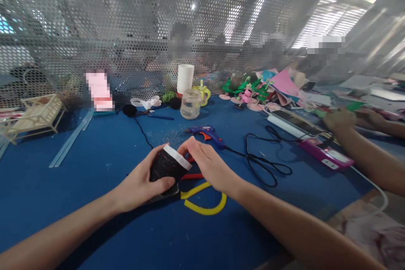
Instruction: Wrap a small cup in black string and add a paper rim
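holding a small cup-shaped piece (pixel 164 166) over the near middle of the blue table (pixel 47 194), i have it tilted, its white rim band (pixel 177 157) turned toward the far right. my left hand (pixel 139 185) curls around its side, fingers behind, thumb across the front, with a firm-looking hold. my right hand (pixel 207 160) is bent with its fingers close together at the rim; i cannot tell whether they pinch anything.

as i judge it, the work is well along: black covering takes up most of the wall i can see, and only the band at the rim shows white. the underside and the side behind my left hand are hidden, so i cannot say whether they are covered. a thin black strand (pixel 144 133) runs from a black ball (pixel 129 110) on the far left toward my left hand; whether it joins the piece is unclear. a blue glue gun (pixel 207 133) lies just beyond my right hand, and a yellow curved strip (pixel 205 209) lies on the near side.
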Available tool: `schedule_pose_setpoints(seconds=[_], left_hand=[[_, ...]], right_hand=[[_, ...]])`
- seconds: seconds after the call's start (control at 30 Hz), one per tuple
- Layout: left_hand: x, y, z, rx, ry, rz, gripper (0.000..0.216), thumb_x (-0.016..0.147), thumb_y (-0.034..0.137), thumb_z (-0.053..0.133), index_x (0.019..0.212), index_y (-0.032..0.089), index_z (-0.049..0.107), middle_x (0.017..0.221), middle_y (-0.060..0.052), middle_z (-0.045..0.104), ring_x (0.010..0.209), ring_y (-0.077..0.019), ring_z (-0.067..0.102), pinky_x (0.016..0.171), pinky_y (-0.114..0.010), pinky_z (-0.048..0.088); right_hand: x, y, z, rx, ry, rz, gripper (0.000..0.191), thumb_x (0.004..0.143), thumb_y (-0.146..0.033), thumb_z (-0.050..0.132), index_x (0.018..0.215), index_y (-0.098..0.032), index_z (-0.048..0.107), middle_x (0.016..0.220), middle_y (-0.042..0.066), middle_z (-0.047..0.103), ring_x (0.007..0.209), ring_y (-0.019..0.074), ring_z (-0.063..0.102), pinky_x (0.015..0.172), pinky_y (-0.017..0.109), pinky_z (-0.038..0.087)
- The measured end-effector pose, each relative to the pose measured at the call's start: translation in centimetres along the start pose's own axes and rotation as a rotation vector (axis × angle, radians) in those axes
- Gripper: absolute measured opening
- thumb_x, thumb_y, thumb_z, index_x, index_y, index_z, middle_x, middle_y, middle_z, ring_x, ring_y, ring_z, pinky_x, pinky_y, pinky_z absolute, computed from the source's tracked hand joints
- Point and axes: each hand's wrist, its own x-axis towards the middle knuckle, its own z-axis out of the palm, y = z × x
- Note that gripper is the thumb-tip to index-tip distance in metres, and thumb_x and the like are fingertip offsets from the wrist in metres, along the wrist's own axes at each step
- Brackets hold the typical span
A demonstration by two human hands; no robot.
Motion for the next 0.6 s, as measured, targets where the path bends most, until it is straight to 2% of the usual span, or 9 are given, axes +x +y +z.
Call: schedule_pose_setpoints(seconds=[0.17, 0.23, 0.3, 0.37, 0.47, 0.6], left_hand=[[0.2, 0.0, -0.2, -0.05, -0.004, -0.055, 0.066, 0.064, 0.029, 0.061, 0.123, 0.016, 0.036, 0.094, -0.007, 0.062, 0.095, -0.0267, 0.056, 0.076, -0.036, 0.048], [0.3, -0.1, -0.3, -0.115, -0.021, -0.072, 0.064, 0.064, 0.029, 0.061, 0.122, 0.015, 0.037, 0.103, -0.009, 0.059, 0.099, -0.0265, 0.054, 0.081, -0.036, 0.046], [0.3, -0.3, -0.5, -0.204, -0.039, -0.082, 0.062, 0.066, 0.031, 0.06, 0.121, 0.016, 0.038, 0.11, -0.01, 0.056, 0.101, -0.026, 0.053, 0.084, -0.036, 0.044], [0.3, -0.5, -0.6, -0.274, -0.067, -0.093, 0.06, 0.068, 0.032, 0.059, 0.121, 0.017, 0.036, 0.111, -0.011, 0.055, 0.099, -0.0254, 0.054, 0.084, -0.037, 0.044], [0.2, -0.6, -0.5, -0.299, -0.111, -0.101, 0.061, 0.069, 0.032, 0.058, 0.122, 0.017, 0.033, 0.106, -0.011, 0.056, 0.089, -0.0232, 0.057, 0.077, -0.036, 0.046], [0.2, -0.4, -0.2, -0.162, -0.147, -0.097, 0.069, 0.065, 0.035, 0.064, 0.122, 0.017, 0.03, 0.094, -0.006, 0.055, 0.078, -0.0191, 0.055, 0.066, -0.031, 0.047]], right_hand=[[0.2, 0.5, -0.3, -0.007, 0.117, -0.021, 0.029, 0.084, -0.037, 0.043, 0.065, -0.017, 0.05, 0.06, -0.001, 0.053, 0.057, 0.0103, 0.049, 0.055, 0.022, 0.041], [0.3, 0.7, -0.5, 0.02, 0.187, -0.047, 0.035, 0.085, -0.038, 0.04, 0.057, -0.018, 0.045, 0.054, -0.002, 0.049, 0.054, 0.01, 0.049, 0.056, 0.023, 0.041], [0.4, 0.8, -0.7, 0.04, 0.236, -0.072, 0.045, 0.088, -0.04, 0.029, 0.051, -0.018, 0.041, 0.051, -0.001, 0.047, 0.054, 0.0101, 0.049, 0.059, 0.024, 0.042], [0.3, 0.6, -0.8, -0.003, 0.207, -0.101, 0.046, 0.089, -0.04, 0.025, 0.053, -0.018, 0.045, 0.057, 0.001, 0.052, 0.06, 0.011, 0.051, 0.062, 0.025, 0.042], [0.0, 0.3, -0.4, -0.154, 0.068, -0.146, 0.031, 0.086, -0.035, 0.036, 0.066, -0.017, 0.05, 0.072, 0.003, 0.056, 0.068, 0.0124, 0.052, 0.064, 0.026, 0.042], [-0.5, 0.2, 0.3, -0.249, 0.055, -0.175, 0.025, 0.084, -0.031, 0.042, 0.063, -0.018, 0.047, 0.069, 0.002, 0.051, 0.067, 0.0126, 0.049, 0.064, 0.026, 0.041]])
